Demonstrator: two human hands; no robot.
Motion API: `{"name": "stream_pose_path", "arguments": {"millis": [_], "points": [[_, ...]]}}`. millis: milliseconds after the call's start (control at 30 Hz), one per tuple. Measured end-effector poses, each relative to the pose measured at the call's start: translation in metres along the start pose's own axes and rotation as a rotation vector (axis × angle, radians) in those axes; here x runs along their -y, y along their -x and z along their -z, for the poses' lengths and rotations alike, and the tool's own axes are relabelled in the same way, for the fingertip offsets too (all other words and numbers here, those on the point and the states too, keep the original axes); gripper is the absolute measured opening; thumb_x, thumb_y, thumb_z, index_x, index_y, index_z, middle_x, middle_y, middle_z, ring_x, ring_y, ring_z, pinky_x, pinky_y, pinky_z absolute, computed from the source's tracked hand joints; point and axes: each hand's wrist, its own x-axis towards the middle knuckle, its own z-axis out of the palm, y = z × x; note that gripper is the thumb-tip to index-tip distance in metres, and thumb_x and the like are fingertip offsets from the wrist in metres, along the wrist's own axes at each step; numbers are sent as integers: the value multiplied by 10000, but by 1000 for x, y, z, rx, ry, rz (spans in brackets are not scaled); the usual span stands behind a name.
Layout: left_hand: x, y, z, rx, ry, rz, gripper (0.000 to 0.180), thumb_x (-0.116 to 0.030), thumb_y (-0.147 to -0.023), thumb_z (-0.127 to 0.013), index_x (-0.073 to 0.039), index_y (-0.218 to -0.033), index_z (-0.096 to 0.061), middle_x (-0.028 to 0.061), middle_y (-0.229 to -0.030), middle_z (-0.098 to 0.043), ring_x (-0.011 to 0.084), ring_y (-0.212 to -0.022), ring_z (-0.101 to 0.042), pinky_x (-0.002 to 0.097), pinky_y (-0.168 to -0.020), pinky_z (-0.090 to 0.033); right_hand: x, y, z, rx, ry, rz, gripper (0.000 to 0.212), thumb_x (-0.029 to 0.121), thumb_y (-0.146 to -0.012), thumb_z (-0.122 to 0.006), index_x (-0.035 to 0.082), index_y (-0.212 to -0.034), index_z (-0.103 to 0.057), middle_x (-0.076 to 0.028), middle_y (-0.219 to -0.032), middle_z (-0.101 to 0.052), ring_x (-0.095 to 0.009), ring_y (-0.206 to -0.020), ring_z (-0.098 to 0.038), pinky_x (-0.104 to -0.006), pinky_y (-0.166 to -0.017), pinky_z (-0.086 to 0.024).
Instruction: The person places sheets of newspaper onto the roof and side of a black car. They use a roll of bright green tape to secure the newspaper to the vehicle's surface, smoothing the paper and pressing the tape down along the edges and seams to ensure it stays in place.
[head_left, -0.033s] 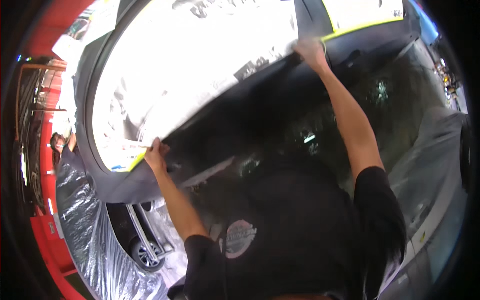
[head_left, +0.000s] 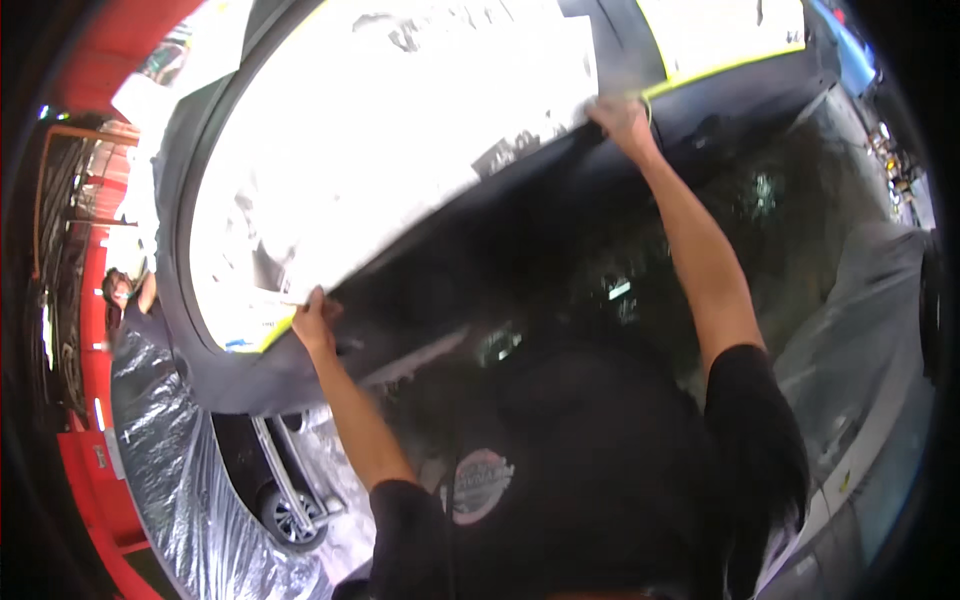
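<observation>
A large sheet of printed white masking paper [head_left: 400, 130] lies over the window of a dark grey car door [head_left: 440, 240]. At its lower left corner, my left hand [head_left: 315, 322] has the fingers curled and pinched on the paper's edge. Farther up and to the right, my right hand [head_left: 624, 124] grips the same lower edge, close to the dark pillar between the windows. A strip of yellow-green tape [head_left: 275, 332] shows beside my left hand. Similar tape [head_left: 725, 70] borders the papered window beyond my right hand. My fingertips are partly hidden and washed out by glare.
Another person [head_left: 130, 295] stands at the far left with an arm raised to the car. Clear plastic sheeting [head_left: 165, 440] hangs at the lower left, near a car wheel [head_left: 292, 515]. A grey sheet [head_left: 850, 310] covers something on the right.
The whole view has shifted slightly, so the car and both hands sit a little lower. My hands stay at the same places on the paper's edge.
</observation>
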Motion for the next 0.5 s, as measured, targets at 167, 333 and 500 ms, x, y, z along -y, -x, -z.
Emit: {"name": "stream_pose_path", "arguments": {"millis": [167, 333, 500], "points": [[0, -2, -5, -134, -88, -71, 245, -151, -927, -801, 55, -905, -669, 98, -719, -659, 207, -561, -659, 346, -503, -592, 14, 2, -5, -103, 180, -1, 324, 319, -879, -778, -1, -932, -767, -190, -812, -743, -335, -724, -727, -415, -727, -563], [7, -1, -13, -200, -135, -94, 290, -161, -925, -786, 73, -836, -637, 99, -643, -633, 172, -529, -651, 299, -474, -566, 21, 3, -3, -69, 175, 98, 303, 317, -921, -763, 15, -927, -745, -181, -800, -712, -362, -766, -713, -445, -726, -549], [11, -3, -27, -269, -237, -137, 301, -178, -929, -790, 64, -852, -627, 108, -606, -624, 165, -474, -613, 297, -404, -508, -2, 7, -11, -84, 136, 51, 320, 334, -933, -767, 16, -943, -741, -178, -806, -729, -365, -772, -720, -428, -751, -557]]}}
